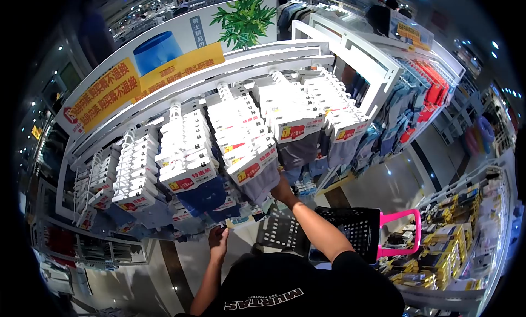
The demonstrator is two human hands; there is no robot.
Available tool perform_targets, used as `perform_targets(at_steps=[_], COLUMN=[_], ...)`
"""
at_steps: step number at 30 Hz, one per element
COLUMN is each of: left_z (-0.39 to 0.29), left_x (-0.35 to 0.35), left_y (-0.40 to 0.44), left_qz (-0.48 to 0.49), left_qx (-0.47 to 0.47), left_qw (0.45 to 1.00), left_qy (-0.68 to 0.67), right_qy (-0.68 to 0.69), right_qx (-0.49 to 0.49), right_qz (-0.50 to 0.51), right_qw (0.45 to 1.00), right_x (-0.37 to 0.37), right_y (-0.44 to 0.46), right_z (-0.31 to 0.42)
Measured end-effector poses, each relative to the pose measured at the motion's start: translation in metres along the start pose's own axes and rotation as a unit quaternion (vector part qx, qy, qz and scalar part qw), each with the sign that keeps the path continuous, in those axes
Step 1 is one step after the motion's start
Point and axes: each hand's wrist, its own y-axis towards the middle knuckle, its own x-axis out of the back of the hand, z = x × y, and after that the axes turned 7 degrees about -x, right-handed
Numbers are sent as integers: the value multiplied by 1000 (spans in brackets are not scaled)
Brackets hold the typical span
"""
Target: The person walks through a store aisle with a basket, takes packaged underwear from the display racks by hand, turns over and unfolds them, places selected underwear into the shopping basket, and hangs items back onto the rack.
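My right hand [283, 189] is at the side edge of a grey pair of underwear [262, 184] hanging from a white header card with a red and yellow price label. Its fingers are partly hidden by the cloth and appear closed on it; this front pack hangs at a slant, turned out of line with those behind. Lower and to the left, my left hand [218, 240] hovers below a row of dark blue underwear packs [203, 196], fingers loosely bent and apart, with nothing visible in it.
A white display rack [320, 46] carries several rows of carded packs on hooks. Below my right arm stands a black shopping basket [350, 232] with a pink handle [418, 229]. At the right is a shelf of yellow and black packs [438, 251]. A yellow-and-white sign [104, 92] tops the rack.
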Motion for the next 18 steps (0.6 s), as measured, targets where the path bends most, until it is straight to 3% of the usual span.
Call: perform_targets(at_steps=[4,7,10,11,14,15,17,18], left_z=[-3,-4,-1,-3,-29,-37,-61,-65], left_x=[-2,-5,-15,-20,-35,-41,-56,-60], left_y=[-10,-15,-26,-30,-41,-44,-55,-55], left_qz=[-3,2,18,28,72,89,100,153], left_qx=[9,44,32,24,16,5,5,-2], left_qw=[1000,999,997,993,990,990,989,983], left_qy=[27,-5,-74,-108,-117,-112,-109,-98], right_qy=[129,247,335,355,320,211,272,301], right_qx=[-127,-257,-232,-264,-295,-329,-221,-167], right_qz=[116,194,190,212,261,305,241,207], right_qw=[977,914,893,871,862,869,905,916], right_x=[10,36,52,69,88,99,83,77], right_y=[-2,-6,-13,-12,-18,-17,-42,-58], right_z=[-1,11,11,25,20,20,-17,-37])
